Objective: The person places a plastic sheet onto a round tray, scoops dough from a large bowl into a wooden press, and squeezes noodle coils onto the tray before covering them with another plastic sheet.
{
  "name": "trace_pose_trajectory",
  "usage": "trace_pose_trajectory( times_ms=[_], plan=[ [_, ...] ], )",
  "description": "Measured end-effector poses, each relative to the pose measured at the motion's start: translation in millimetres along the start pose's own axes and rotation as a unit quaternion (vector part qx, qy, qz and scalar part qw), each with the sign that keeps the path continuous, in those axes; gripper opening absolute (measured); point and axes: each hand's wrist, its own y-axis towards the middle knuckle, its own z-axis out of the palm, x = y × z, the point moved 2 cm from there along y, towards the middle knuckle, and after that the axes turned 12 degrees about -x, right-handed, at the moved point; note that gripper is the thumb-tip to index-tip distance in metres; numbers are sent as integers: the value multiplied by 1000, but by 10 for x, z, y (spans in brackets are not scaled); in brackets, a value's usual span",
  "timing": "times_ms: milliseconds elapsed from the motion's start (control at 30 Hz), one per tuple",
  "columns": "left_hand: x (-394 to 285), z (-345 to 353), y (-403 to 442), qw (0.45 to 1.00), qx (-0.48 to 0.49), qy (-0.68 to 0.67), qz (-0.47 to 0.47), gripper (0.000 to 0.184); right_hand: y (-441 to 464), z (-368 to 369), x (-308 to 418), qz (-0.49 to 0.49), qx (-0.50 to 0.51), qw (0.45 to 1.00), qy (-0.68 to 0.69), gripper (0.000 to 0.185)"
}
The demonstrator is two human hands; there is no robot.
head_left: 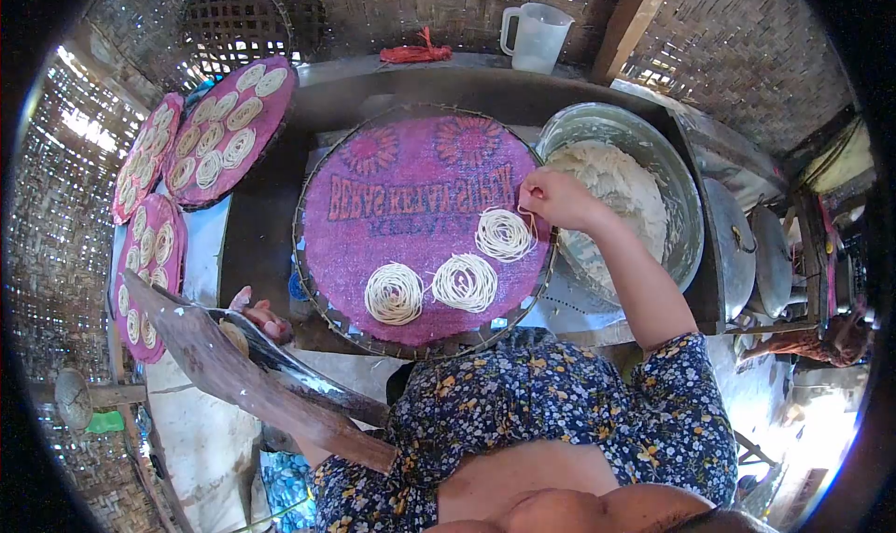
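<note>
My right hand (560, 200) is closed in a pinch over the right edge of the round purple-covered tray (373, 253), with a thin strand hanging from its fingertips. Just below it lies a coil of pale strands (505, 234). Two more coils, one at the lower middle (465, 283) and one at the lower left (394, 294), rest on the same cloth. My left hand (266, 322) is curled beside a long wooden beam (252, 384) and a dark curved piece (317, 384); the beam partly hides it, and what it grips is unclear.
A large metal basin (689, 211) of pale dough (621, 192) stands right of the tray. Several round trays with coils (229, 113) lean at the left. A clear jug (539, 38) and a red bag (415, 53) sit on the back ledge. Metal lids (726, 244) stand far right.
</note>
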Motion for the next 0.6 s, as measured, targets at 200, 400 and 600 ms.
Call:
trace_pose_trajectory(
  times_ms=[200, 400, 600],
  plan=[
    [-147, 142, 2, 996, -54, -34, -56, 53, 39, -10, -3, 19, -14, 999, 42, 20],
    [-25, -64, -34, 985, -84, 113, -95, 50, 42, 48, -79, 32, -28, 996, 83, 17],
    [47, -30, -66, 978, -135, 117, -107, 47, 38, 68, -69, 151, 5, 956, 252, 9]
  ],
)
